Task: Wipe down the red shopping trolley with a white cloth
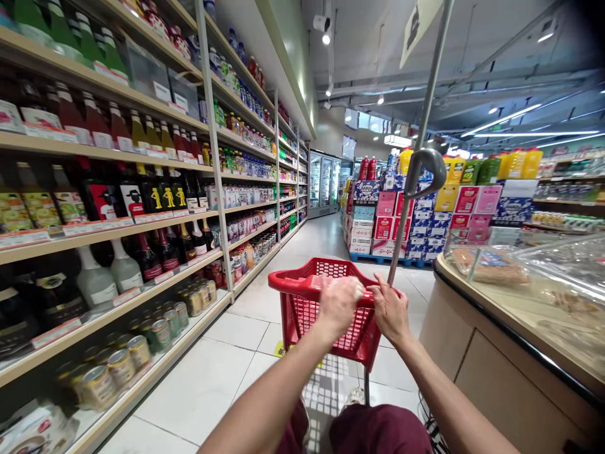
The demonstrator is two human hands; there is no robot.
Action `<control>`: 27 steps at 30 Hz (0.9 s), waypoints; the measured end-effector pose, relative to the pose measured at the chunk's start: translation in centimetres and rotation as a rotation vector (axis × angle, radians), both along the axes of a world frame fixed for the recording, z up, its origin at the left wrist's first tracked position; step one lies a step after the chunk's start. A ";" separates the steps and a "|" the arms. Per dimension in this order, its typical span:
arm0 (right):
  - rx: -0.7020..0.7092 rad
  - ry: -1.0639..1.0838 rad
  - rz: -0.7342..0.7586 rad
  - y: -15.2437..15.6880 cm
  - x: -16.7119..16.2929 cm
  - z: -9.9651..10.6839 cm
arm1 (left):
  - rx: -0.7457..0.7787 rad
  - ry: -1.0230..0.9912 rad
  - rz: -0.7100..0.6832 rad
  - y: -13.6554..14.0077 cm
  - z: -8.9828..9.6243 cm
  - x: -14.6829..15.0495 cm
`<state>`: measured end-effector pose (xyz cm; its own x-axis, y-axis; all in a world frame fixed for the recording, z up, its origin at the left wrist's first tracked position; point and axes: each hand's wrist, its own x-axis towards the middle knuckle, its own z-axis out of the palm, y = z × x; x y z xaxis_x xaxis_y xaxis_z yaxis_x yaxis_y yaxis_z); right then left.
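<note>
A red plastic shopping basket [302, 315] with perforated walls stands right in front of my legs. My left hand [338, 304] is closed at its near rim, slightly blurred; a small pale patch shows at the fingertips, too unclear to name. My right hand [391, 309] wraps over the rim at the right corner, its fingers bent and turned inward. Beside it a slanted metal pole [399, 243] rises from the basket's right side, carrying a grey loop handle [428, 171]. Both palms are hidden.
Tall shelves [179, 221] of bottles and cans line the left side. A rounded glass-topped counter [477, 340] with packaged food stands close on the right. Ahead are stacked drink cartons [385, 224] and, farther back, glass-door fridges [326, 183]. White floor tiles [236, 331] run between.
</note>
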<state>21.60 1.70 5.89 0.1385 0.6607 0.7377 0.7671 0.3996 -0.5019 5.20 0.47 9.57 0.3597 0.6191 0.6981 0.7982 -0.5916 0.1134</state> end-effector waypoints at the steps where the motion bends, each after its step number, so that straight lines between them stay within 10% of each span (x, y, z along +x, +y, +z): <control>1: 0.003 0.015 0.008 0.1 0.2 -0.1 | 0.012 0.017 -0.048 -0.1 -0.2 0.5; 8: 0.024 0.081 -0.033 -0.6 -0.3 -0.5 | -0.021 -0.204 0.245 0.3 0.0 -3.3; 13: -0.007 0.031 -0.047 -1.0 -0.9 -0.3 | 0.007 -0.023 -0.035 -0.1 0.1 0.2; 20: 0.091 0.026 -0.175 -1.1 -0.3 -0.9 | -0.038 -0.223 0.229 0.5 0.9 -4.2; 27: 0.110 -0.083 -0.041 -1.3 -2.3 -0.7 | 0.023 -0.031 -0.007 0.0 -0.2 -1.5</control>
